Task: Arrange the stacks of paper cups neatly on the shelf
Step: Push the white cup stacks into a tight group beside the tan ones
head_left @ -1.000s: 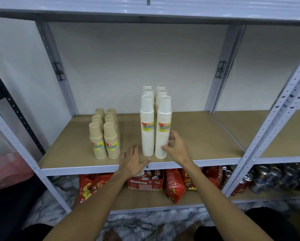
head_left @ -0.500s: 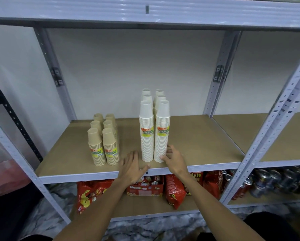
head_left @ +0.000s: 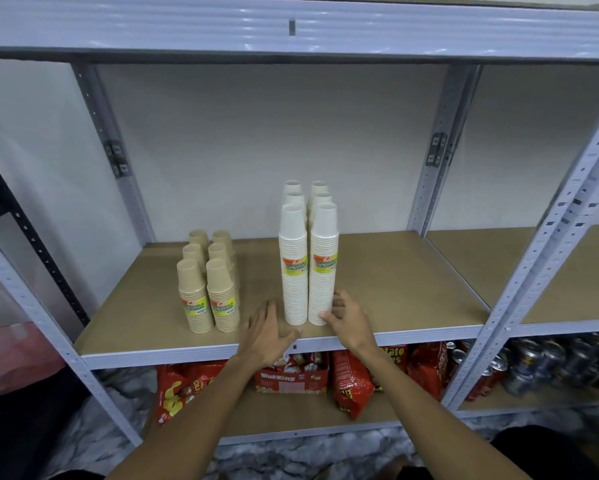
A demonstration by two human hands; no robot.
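Several tall white cup stacks [head_left: 308, 258] stand in two rows near the middle of the wooden shelf [head_left: 395, 292]. Several shorter tan cup stacks [head_left: 209, 292] stand in two rows to their left. My left hand [head_left: 268, 332] lies flat on the shelf's front edge, fingers spread, just left of the front white stacks. My right hand [head_left: 345, 318] touches the base of the front right white stack with its fingertips; it does not wrap the stack.
Grey metal uprights [head_left: 540, 268] frame the bay. On the shelf below lie red snack bags [head_left: 351, 379], a snack box [head_left: 291, 375] and cans [head_left: 533, 365] at the right. A red object [head_left: 17, 355] sits at the far left.
Both hands have stayed by the base of the front white stacks; my right hand slid lower down the stack. The view has tilted up slightly.
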